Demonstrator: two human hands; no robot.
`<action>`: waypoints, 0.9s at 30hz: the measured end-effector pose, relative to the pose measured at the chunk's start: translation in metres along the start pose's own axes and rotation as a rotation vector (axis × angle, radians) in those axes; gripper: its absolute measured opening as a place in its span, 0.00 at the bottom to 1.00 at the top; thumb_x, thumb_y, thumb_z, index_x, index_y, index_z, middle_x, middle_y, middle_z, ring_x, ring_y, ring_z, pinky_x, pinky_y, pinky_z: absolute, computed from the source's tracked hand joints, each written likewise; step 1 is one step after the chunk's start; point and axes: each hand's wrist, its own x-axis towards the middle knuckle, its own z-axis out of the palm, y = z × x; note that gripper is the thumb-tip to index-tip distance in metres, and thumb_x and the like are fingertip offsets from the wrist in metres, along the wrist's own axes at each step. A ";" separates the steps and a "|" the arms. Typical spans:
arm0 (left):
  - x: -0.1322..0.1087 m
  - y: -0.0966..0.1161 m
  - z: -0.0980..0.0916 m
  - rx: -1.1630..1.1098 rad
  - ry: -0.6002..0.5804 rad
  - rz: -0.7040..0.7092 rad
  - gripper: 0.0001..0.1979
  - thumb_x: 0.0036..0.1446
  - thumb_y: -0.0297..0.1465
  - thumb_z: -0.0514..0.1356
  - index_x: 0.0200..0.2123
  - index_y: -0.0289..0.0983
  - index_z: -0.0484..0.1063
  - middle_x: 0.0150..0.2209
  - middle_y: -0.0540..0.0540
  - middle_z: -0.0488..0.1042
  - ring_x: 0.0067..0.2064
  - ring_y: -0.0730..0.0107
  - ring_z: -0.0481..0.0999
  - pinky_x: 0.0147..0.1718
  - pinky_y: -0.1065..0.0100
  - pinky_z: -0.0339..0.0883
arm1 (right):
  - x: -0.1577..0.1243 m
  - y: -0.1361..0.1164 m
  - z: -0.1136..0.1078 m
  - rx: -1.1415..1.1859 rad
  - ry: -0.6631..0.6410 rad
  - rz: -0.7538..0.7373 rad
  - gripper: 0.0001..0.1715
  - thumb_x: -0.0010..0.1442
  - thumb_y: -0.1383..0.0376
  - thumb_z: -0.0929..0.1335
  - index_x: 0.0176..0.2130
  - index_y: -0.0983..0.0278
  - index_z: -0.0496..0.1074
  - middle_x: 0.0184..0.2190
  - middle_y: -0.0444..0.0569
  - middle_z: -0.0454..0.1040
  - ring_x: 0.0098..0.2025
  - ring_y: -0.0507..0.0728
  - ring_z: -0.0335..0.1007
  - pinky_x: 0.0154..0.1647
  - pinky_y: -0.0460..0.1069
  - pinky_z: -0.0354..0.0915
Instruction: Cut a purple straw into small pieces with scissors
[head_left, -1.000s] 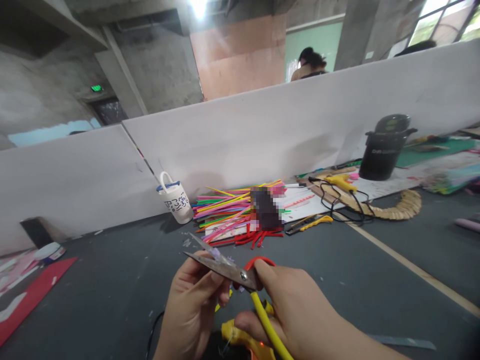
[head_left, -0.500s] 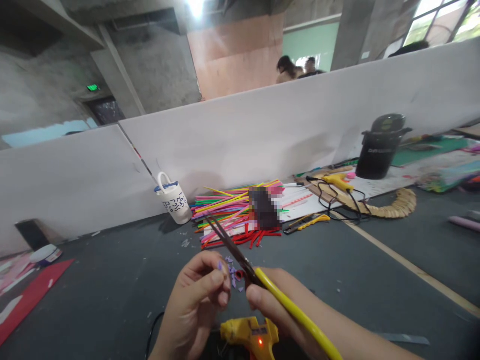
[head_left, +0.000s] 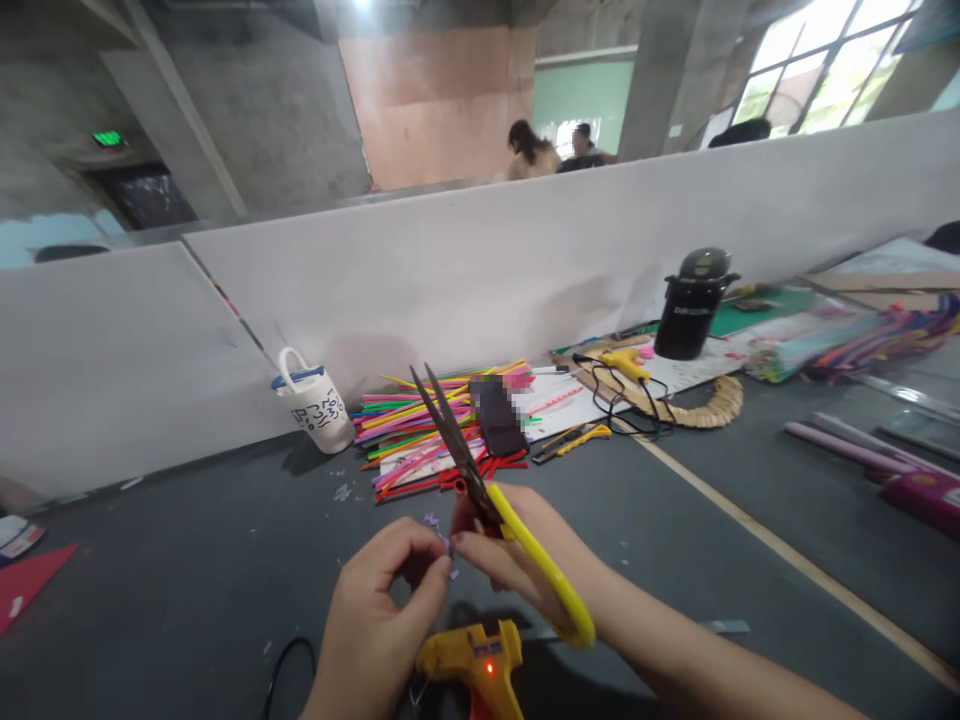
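Note:
My right hand (head_left: 525,565) grips yellow-handled scissors (head_left: 480,480), the blades pointing up and away, slightly parted. My left hand (head_left: 382,620) pinches a tiny purple scrap (head_left: 444,545) between thumb and forefinger, right against my right fingertips. Small purple snippets (head_left: 430,520) lie on the grey floor just beyond my hands. A yellow hot glue gun (head_left: 472,662) with a lit red lamp sits directly below my hands, its black cord (head_left: 281,670) looping left.
A heap of coloured sticks (head_left: 420,425) lies by the white partition (head_left: 450,270), with a white handled cup (head_left: 315,405) to its left. A second glue gun (head_left: 622,362), a black pot (head_left: 690,305), a yellow cutter (head_left: 574,440) and rolled materials (head_left: 855,440) lie to the right. People stand behind the partition.
The scissors swung from lying across my left hand to pointing upward, and my hands came together. The view turned right and down, showing more of the glue gun.

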 end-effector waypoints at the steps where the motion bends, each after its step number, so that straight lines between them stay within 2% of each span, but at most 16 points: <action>1: 0.000 -0.001 -0.001 0.049 -0.021 0.027 0.06 0.48 0.27 0.59 0.20 0.38 0.70 0.21 0.51 0.70 0.25 0.69 0.69 0.25 0.72 0.61 | 0.002 0.001 0.001 -0.016 0.003 -0.004 0.04 0.49 0.73 0.63 0.26 0.65 0.64 0.19 0.37 0.61 0.20 0.47 0.57 0.20 0.41 0.55; 6: 0.001 -0.007 -0.004 0.153 -0.056 0.090 0.06 0.49 0.26 0.56 0.22 0.38 0.69 0.21 0.52 0.69 0.24 0.70 0.69 0.25 0.73 0.61 | 0.010 0.007 0.004 -0.048 -0.002 -0.008 0.06 0.46 0.74 0.64 0.23 0.65 0.64 0.18 0.37 0.60 0.22 0.48 0.56 0.22 0.42 0.54; 9: 0.003 -0.010 -0.006 0.089 -0.066 0.041 0.06 0.48 0.26 0.58 0.21 0.38 0.69 0.22 0.51 0.69 0.25 0.71 0.68 0.26 0.73 0.61 | 0.012 0.009 0.001 -0.017 -0.028 0.012 0.04 0.49 0.73 0.63 0.25 0.64 0.63 0.19 0.37 0.61 0.20 0.47 0.57 0.21 0.42 0.55; 11: 0.006 -0.013 -0.008 -0.048 -0.098 -0.088 0.05 0.48 0.27 0.59 0.21 0.37 0.70 0.21 0.51 0.69 0.25 0.71 0.67 0.25 0.73 0.61 | 0.013 0.010 -0.001 0.024 -0.067 0.030 0.03 0.52 0.70 0.62 0.27 0.64 0.63 0.19 0.37 0.60 0.17 0.47 0.58 0.18 0.42 0.56; 15: 0.011 -0.019 -0.007 -0.539 -0.257 -0.494 0.09 0.51 0.34 0.58 0.26 0.34 0.73 0.21 0.49 0.71 0.21 0.74 0.67 0.21 0.73 0.60 | 0.015 0.013 -0.003 0.062 -0.098 0.038 0.03 0.53 0.68 0.63 0.27 0.64 0.64 0.20 0.38 0.62 0.17 0.47 0.58 0.17 0.42 0.56; 18: 0.011 -0.022 -0.003 -0.702 -0.287 -0.622 0.07 0.49 0.31 0.61 0.25 0.33 0.71 0.21 0.49 0.70 0.19 0.79 0.65 0.18 0.76 0.58 | 0.016 0.017 0.000 0.063 -0.075 0.020 0.04 0.50 0.71 0.64 0.25 0.64 0.64 0.19 0.37 0.61 0.19 0.47 0.58 0.20 0.42 0.56; 22: 0.010 -0.023 0.001 -0.682 -0.241 -0.608 0.06 0.47 0.30 0.62 0.23 0.34 0.69 0.19 0.52 0.68 0.18 0.80 0.63 0.18 0.77 0.57 | 0.018 0.024 0.005 0.134 -0.047 0.033 0.03 0.53 0.69 0.64 0.27 0.64 0.63 0.18 0.37 0.61 0.18 0.47 0.57 0.19 0.42 0.56; 27: 0.012 -0.022 0.002 -0.526 -0.129 -0.471 0.06 0.45 0.30 0.64 0.22 0.36 0.71 0.18 0.53 0.69 0.21 0.76 0.66 0.22 0.75 0.60 | 0.022 0.030 0.003 0.208 0.000 0.058 0.16 0.59 0.61 0.59 0.22 0.62 0.58 0.12 0.37 0.56 0.15 0.48 0.55 0.16 0.42 0.55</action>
